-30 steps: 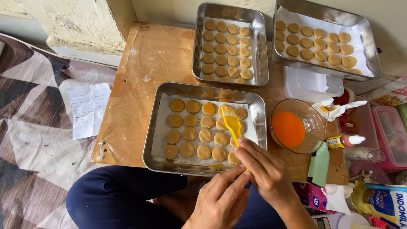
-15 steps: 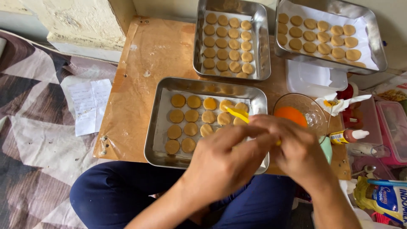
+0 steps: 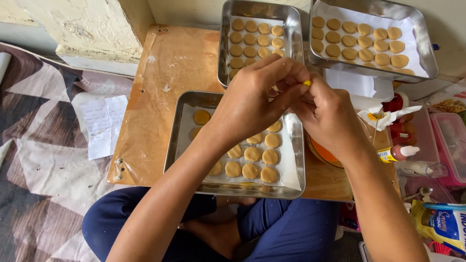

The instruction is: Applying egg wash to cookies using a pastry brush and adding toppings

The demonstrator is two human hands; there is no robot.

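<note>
A: Both hands up over the near tray, left hand and right hand touching at the fingertips.
B: Grip?
A: Pinched together on a small yellow tip, likely a brush end; only that bit visible, rest hidden between the fingers. Which hand really holds it, cannot tell.
B: Under the hands?
A: Round cookies in rows on white paper in the near tray, many covered by the left wrist. Orange bowl just beside the tray, mostly blocked by the right hand.
B: Further back?
A: Two more trays of cookies, middle tray and far-right tray, on the low wooden board.
B: Right edge?
A: Small squeeze bottle, pink plastic box, crumpled tissue. Patterned mat left, paper slip on it.
</note>
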